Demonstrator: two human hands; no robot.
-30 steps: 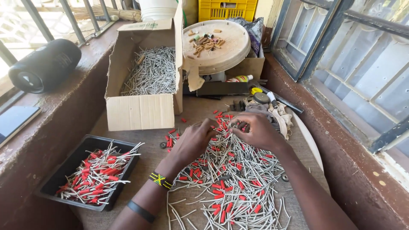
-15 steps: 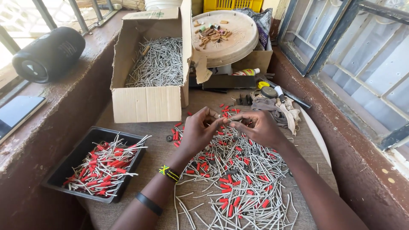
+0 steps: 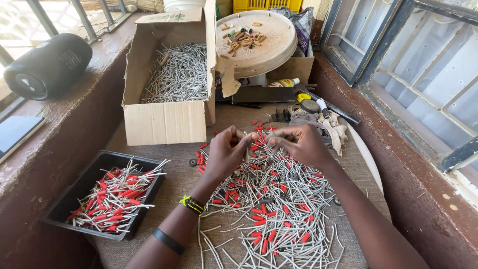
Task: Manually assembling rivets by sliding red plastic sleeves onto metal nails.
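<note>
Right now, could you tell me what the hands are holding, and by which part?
Both the left hand and the right hand pinch one thin grey wire piece between fingertips, above the pile of wires; the exact grip point is hidden.

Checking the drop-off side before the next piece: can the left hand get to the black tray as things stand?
Probably yes. The black tray lies open-topped to the left of the left hand, with only bare mat between them. That hand pinches a grey wire together with the right hand.

barred windows (image 3: 428, 65) both sides | reddish-brown ledges (image 3: 74, 124) | bright daylight
</note>
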